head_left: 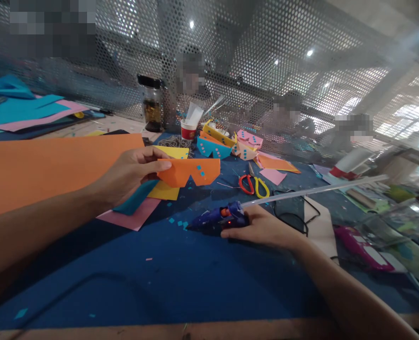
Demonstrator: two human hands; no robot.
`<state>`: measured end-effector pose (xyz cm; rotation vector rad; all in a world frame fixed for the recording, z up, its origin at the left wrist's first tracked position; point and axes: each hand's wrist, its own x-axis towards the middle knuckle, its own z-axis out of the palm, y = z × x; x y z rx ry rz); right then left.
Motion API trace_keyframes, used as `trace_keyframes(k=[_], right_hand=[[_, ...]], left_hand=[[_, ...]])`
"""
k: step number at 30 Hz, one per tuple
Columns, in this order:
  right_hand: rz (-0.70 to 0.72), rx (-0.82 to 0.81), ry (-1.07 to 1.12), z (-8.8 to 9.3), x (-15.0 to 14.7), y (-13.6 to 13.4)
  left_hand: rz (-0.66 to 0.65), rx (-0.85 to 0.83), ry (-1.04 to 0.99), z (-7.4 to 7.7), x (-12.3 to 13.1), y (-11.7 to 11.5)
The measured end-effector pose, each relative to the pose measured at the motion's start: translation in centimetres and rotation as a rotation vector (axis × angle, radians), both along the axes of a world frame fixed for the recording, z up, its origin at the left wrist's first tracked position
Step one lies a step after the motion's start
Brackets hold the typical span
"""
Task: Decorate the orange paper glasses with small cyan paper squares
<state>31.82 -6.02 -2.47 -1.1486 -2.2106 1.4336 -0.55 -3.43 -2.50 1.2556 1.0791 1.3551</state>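
My left hand [138, 167] pinches the left end of an orange paper cutout [181, 174], which has a notch in its lower edge and a few small blue squares on its right part. My right hand [262, 227] is wrapped round a dark blue glue gun [218, 217] low over the table, its nozzle pointing left at several small blue paper squares [180, 223]. A long clear glue stick [315, 190] juts from the gun's back. Below my left hand are yellow [165, 191], blue and pink [138, 215] paper pieces.
Red and yellow scissors [254, 185] lie beyond the gun, near a black cord [289, 217]. Finished-looking cutouts [214, 147], a paper cup [188, 130] and a jar [152, 106] stand farther back. A large orange sheet [54, 165] is left; a magenta object [363, 248] is right.
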Motion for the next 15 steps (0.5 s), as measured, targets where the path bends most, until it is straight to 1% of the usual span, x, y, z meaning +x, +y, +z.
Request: trace_keyframes(k=[5,11,15], right_hand=[[-0.017,-0.03,0.009,0.18,-0.14,-0.03],[-0.152,-0.098,0.124,0.11,-0.48,0.03],[-0.198,-0.093,0.146,0.17,-0.28,0.0]], left_hand=[[-0.008,0.0,-0.01,0.01,-0.01,-0.03],[-0.001,0.016,0.008,-0.18,-0.17,0.2],[0.014,-0.005,0.019,-0.01,-0.08,0.05]])
